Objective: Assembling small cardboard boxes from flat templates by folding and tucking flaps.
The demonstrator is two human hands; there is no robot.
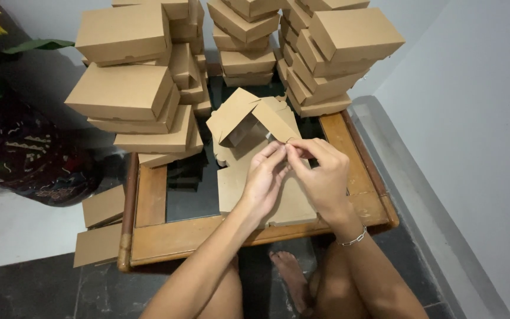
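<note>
Head view: I pinch a flap of the half-folded cardboard box [255,127] with my left hand [265,177] and right hand [320,171]. Both grasp it, steadying the fold above the table [149,198].

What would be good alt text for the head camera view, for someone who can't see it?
Two bare hands, left hand and right hand, pinch a flap of a half-folded brown cardboard box over a wood-framed table. Stacks of finished boxes crowd the table's far side.

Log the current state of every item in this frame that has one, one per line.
Cardboard box blank: half-folded, flaps raised, on the table.
Left hand: pinching a flap.
Right hand: pinching the same flap.
Finished boxes: closed, stacked.
Flat cardboard pieces: unfolded, beside the wooden table.
</note>
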